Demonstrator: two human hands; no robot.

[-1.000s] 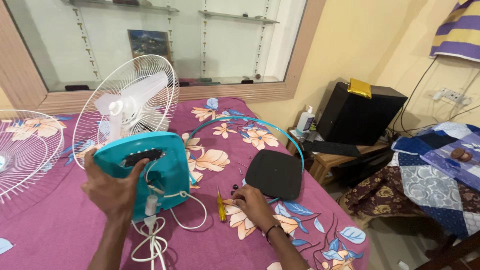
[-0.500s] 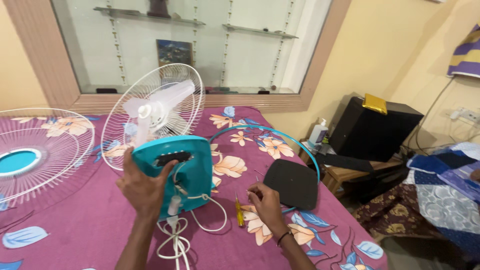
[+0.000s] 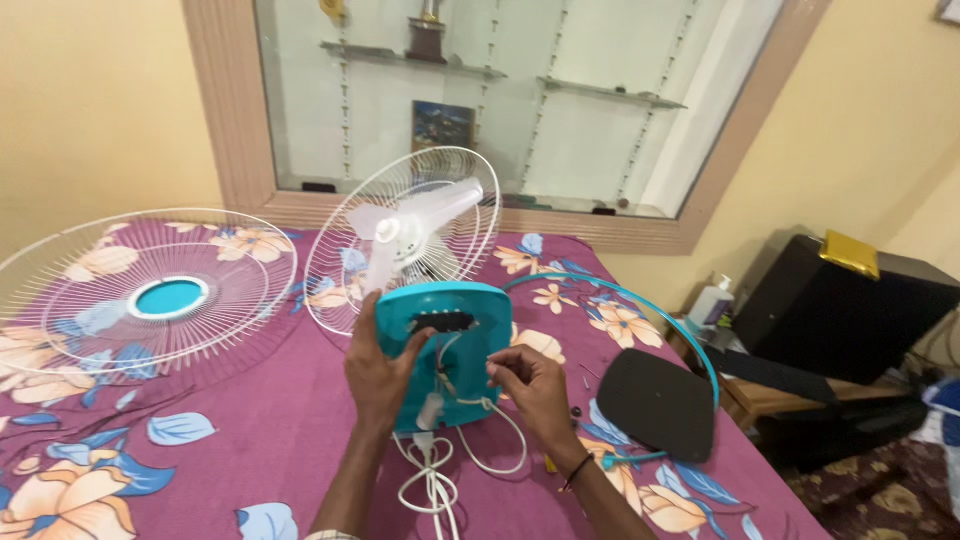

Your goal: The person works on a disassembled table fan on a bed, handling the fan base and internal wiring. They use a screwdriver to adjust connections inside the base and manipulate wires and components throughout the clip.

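Note:
My left hand (image 3: 383, 375) grips the left side of a teal fan motor housing (image 3: 470, 305) and holds it upright over the bed. The fan's white blades (image 3: 415, 225) and its rear wire guard (image 3: 345, 285) stand behind the housing. My right hand (image 3: 530, 388) is at the housing's right side. Its fingertips are pinched together by the wires at the dark opening, and whatever sits between them is too small to make out. A white power cord (image 3: 436, 485) hangs from the housing onto the purple flowered bedspread (image 3: 260, 430).
The loose front guard (image 3: 150, 295) with a teal centre lies at the left. On the right lie a teal ring (image 3: 640, 305), a black plate (image 3: 655, 402), small screws (image 3: 576, 410) and a yellow screwdriver (image 3: 550, 464). Past the bed edge stand a white bottle (image 3: 712, 300) and a black box (image 3: 850, 315).
My right hand has lifted off the bedspread near the screwdriver and come up to the back of the housing. The camera view has shifted left and closer.

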